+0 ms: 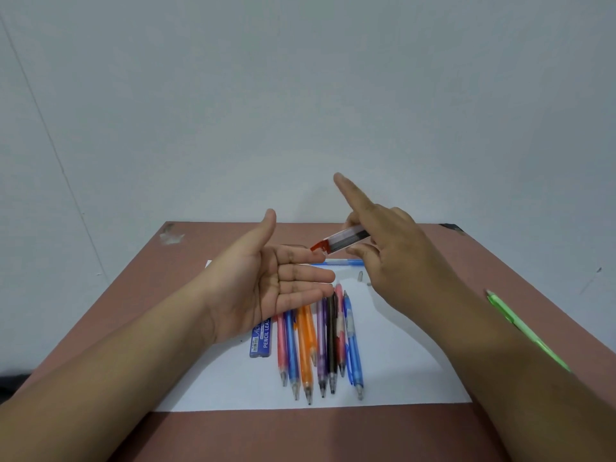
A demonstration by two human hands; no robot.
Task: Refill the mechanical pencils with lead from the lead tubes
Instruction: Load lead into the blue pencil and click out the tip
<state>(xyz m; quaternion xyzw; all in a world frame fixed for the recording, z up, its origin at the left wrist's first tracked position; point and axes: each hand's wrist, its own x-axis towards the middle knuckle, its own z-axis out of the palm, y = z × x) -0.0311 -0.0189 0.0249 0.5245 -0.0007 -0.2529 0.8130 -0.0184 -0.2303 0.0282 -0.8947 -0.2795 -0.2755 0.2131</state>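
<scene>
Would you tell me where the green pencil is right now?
In the head view, the green pencil lies on the table at the right, off the white paper, beside the right forearm.

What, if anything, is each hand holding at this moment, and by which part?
The right hand grips the clear lead tube by its rear end; the left hand lies open, palm up, holding nothing.

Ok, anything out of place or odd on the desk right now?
One green pencil lies off the white paper on the bare table by the right arm, apart from the row of pencils. Two small grey bits sit loose on the paper. Nothing looks spilled or broken.
</scene>
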